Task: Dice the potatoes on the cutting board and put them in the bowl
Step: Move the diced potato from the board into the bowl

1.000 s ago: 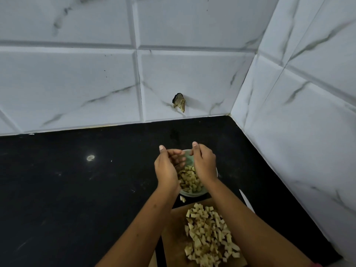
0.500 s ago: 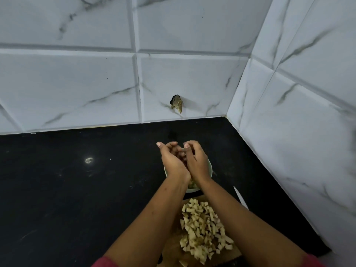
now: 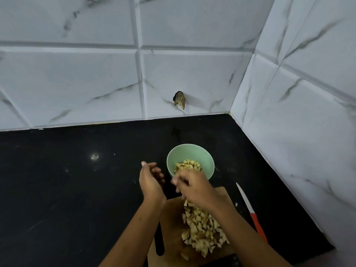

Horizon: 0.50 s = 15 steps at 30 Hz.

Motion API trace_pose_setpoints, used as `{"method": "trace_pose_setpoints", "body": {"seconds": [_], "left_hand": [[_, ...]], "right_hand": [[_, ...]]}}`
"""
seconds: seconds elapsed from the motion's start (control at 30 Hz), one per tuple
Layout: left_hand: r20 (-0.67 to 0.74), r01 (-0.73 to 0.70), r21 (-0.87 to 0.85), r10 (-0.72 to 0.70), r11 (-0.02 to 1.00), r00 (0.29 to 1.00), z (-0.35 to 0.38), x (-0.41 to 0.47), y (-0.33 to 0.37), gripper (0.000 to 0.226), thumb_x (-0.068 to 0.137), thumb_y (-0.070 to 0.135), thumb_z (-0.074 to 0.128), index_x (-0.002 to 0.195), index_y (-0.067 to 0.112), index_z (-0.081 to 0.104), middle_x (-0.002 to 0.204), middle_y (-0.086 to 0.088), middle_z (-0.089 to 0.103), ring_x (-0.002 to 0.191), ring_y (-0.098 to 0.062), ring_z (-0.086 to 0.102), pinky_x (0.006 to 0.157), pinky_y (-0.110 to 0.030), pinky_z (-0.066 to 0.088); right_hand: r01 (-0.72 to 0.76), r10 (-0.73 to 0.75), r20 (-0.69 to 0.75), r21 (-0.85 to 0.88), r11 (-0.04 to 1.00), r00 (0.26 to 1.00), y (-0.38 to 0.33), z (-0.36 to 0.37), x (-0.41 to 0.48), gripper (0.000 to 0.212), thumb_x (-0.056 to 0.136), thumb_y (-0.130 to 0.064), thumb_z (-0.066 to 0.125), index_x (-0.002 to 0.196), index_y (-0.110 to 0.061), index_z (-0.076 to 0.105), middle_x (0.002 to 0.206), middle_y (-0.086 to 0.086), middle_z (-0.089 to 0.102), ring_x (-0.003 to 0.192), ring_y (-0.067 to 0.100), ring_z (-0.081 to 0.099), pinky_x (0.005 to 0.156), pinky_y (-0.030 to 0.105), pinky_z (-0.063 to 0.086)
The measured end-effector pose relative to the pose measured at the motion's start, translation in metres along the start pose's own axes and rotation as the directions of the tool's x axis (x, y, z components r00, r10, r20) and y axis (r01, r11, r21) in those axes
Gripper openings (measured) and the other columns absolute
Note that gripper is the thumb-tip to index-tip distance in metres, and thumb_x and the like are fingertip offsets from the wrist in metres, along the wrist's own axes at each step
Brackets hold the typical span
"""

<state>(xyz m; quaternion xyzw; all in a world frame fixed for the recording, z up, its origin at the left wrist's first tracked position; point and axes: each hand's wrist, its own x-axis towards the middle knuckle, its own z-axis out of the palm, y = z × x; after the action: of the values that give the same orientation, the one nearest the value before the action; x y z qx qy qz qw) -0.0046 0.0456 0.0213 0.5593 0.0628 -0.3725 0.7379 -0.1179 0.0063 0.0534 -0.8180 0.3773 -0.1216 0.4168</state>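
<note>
tile wall, white marbled, wraps the back and right of the corner. black desk carries everything. wooden cutting board sits at the near edge, under the forearms. diced potato pile lies on the board's right half, far end under the right wrist. pale green bowl stands upright on the desk just beyond the board, with potato cubes heaped at its near side. left hand hangs over the desk just left of the bowl, palm facing right; grip slack, fingers loosely curled, nothing seen in it. right hand is over the board's far edge and the bowl's near rim, back up, fingers pointing left. it is motion-blurred, so can't tell how far its grip is closed or whether it has any cubes. hands are near each other, not touching. knife, white blade, red handle, lies on the desk right of the board, tip toward the bowl. dark elongated shape along the board's left edge, can't tell what. small brown chipped spot on the back wall.
</note>
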Motion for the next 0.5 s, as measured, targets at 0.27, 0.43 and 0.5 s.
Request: {"method": "trace_pose_setpoints", "body": {"seconds": [0.27, 0.43, 0.5], "left_hand": [[0.057, 0.081, 0.157, -0.091, 0.984, 0.994, -0.011, -0.005, -0.013, 0.028, 0.100, 0.034, 0.042, 0.093, 0.014, 0.061, 0.074, -0.001, 0.053, 0.066, -0.013, 0.049, 0.062, -0.029, 0.041], [0.080, 0.068, 0.210, -0.086, 0.975, 0.993, -0.017, -0.015, -0.022, 0.026, 0.100, 0.028, 0.042, 0.091, 0.013, 0.060, 0.075, -0.003, 0.054, 0.070, -0.016, 0.049, 0.066, -0.032, 0.041], [0.072, 0.051, 0.202, -0.066, 0.978, 0.995, -0.019, -0.018, -0.022, 0.025, 0.101, 0.026, 0.042, 0.091, 0.013, 0.060, 0.075, -0.003, 0.054, 0.070, -0.016, 0.049, 0.066, -0.031, 0.041]], "right_hand": [[0.121, 0.069, 0.243, -0.684, 0.719, 0.968, 0.017, 0.023, 0.009, 0.043, 0.095, -0.005, 0.046, 0.136, -0.016, 0.048, 0.128, 0.010, 0.052, 0.115, 0.027, 0.054, 0.089, 0.040, 0.050], [0.054, 0.173, 0.230, -0.735, 0.675, 0.958, 0.015, 0.031, 0.021, 0.029, 0.094, -0.005, 0.052, 0.122, -0.010, 0.056, 0.120, 0.012, 0.057, 0.109, 0.027, 0.057, 0.085, 0.037, 0.048], [0.020, 0.162, 0.174, -0.740, 0.673, 0.971, 0.016, 0.033, 0.022, 0.027, 0.092, -0.002, 0.054, 0.118, -0.009, 0.056, 0.117, 0.012, 0.059, 0.108, 0.027, 0.058, 0.084, 0.036, 0.049]]}}
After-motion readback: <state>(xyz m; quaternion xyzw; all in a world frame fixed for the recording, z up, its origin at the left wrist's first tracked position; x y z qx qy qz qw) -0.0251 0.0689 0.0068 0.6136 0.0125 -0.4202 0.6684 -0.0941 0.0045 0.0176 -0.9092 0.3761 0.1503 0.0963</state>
